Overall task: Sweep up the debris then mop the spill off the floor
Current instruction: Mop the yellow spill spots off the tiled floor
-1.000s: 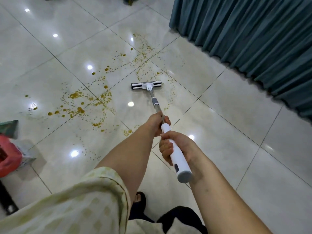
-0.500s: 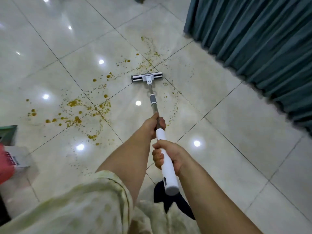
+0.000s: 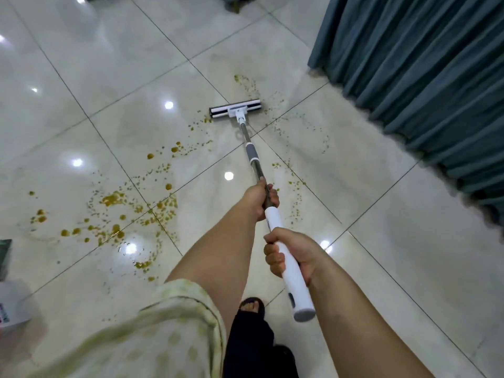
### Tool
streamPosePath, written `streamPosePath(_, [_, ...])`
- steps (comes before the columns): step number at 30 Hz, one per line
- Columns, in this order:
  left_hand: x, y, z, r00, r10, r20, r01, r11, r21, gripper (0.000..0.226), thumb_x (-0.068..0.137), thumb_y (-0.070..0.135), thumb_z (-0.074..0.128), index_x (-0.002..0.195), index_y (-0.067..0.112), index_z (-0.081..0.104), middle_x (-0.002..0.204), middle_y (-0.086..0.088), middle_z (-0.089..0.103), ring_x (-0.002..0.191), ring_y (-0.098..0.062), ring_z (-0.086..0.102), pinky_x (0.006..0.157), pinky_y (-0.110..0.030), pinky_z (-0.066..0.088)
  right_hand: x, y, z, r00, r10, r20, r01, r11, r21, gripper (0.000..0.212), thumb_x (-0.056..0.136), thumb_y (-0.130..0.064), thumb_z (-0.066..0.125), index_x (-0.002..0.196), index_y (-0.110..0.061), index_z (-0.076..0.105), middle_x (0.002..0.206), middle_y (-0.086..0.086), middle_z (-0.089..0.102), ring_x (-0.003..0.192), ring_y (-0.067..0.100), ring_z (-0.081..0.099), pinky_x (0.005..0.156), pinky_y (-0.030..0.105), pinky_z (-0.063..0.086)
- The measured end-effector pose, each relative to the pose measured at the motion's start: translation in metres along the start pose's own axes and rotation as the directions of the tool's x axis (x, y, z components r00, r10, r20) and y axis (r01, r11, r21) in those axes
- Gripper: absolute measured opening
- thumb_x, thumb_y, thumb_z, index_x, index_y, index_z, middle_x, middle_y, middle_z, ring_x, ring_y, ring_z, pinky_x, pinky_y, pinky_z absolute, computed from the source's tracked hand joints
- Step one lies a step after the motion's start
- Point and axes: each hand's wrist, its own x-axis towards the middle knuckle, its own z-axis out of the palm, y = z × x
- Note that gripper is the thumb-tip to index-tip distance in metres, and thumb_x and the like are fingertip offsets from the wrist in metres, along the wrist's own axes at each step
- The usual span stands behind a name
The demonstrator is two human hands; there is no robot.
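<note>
The fingers (image 3: 273, 258) of the right hand (image 3: 297, 255) were curled tight round the white plastic grip of the long metal-poled mop (image 3: 272, 217), close to its grey end cap. Further along, the left hand (image 3: 260, 199) had its fingers wrapped round the bare grey pole just beyond the grip, both arms reaching forward. The pole ran out to the flat white-and-grey mop head (image 3: 236, 109), which lay on the glossy pale tiled floor (image 3: 381, 241) at the far edge of the yellow-brown spill of droplets (image 3: 111, 199) — most of it left of the pole. A teal pleated curtain (image 3: 422, 64) hung at the right. Nearest the camera were a pale green patterned sleeve (image 3: 163, 336) and a foot in a dark sandal (image 3: 251, 306).
</note>
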Motion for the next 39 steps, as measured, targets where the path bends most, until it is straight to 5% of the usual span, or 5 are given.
streamPosePath(8, [0.100, 0.109, 0.025, 0.996, 0.050, -0.068, -0.046, 0.998, 0.051, 0.032, 0.097, 0.033, 0.042, 0.075, 0.011, 0.042, 0.058, 0.000, 0.041, 0.034, -0.013, 0.035, 0.036, -0.014, 0.030, 0.090, -0.110, 0.028, 0.999, -0.045, 0.012, 0.046, 0.995, -0.090, 0.017, 0.087, -0.006, 0.047, 0.071, -0.010, 0.044, 0.052, 0.001, 0.042, 0.033, 0.010, 0.038, 0.032, 0.016, 0.034])
streamPosePath(13, [0.109, 0.089, 0.022, 0.997, 0.073, -0.016, -0.073, 0.997, -0.027, 0.024, 0.100, 0.028, 0.036, 0.087, 0.009, 0.043, 0.062, -0.003, 0.041, 0.045, -0.013, 0.036, 0.038, -0.014, 0.035, 0.094, -0.103, 0.008, 0.997, -0.075, 0.009, 0.076, 0.997, -0.029, 0.014, 0.088, -0.008, 0.049, 0.076, -0.011, 0.045, 0.053, 0.001, 0.042, 0.034, 0.009, 0.037, 0.032, 0.015, 0.032])
streamPosePath(18, [0.079, 0.053, 0.015, 0.993, 0.091, 0.075, -0.075, 0.979, -0.192, 0.031, 0.102, 0.033, 0.040, 0.085, 0.008, 0.043, 0.056, -0.002, 0.041, 0.035, -0.011, 0.040, 0.037, -0.013, 0.035, 0.062, -0.069, -0.001, 0.993, -0.093, 0.073, 0.084, 0.990, 0.118, 0.006, 0.087, -0.007, 0.049, 0.082, -0.009, 0.048, 0.056, 0.001, 0.043, 0.036, 0.009, 0.037, 0.032, 0.016, 0.034])
streamPosePath(27, [-0.029, -0.072, -0.017, 0.985, 0.005, 0.170, 0.037, 0.970, -0.240, 0.040, 0.099, 0.040, 0.044, 0.074, 0.009, 0.043, 0.046, -0.001, 0.043, 0.030, -0.011, 0.042, 0.032, -0.013, 0.036, -0.038, 0.065, -0.025, 0.992, -0.052, 0.115, 0.018, 0.959, 0.282, 0.020, 0.090, -0.010, 0.048, 0.070, -0.010, 0.046, 0.054, -0.001, 0.040, 0.032, 0.008, 0.037, 0.032, 0.013, 0.034])
streamPosePath(39, [-0.204, -0.313, -0.072, 0.991, -0.075, 0.110, 0.076, 0.997, -0.001, 0.033, 0.100, 0.033, 0.042, 0.075, 0.011, 0.038, 0.043, -0.002, 0.042, 0.028, -0.012, 0.040, 0.031, -0.014, 0.035, -0.204, 0.315, -0.092, 0.996, -0.077, 0.037, 0.060, 0.943, 0.326, 0.022, 0.089, -0.007, 0.049, 0.068, -0.009, 0.045, 0.051, 0.001, 0.042, 0.030, 0.010, 0.038, 0.031, 0.013, 0.036])
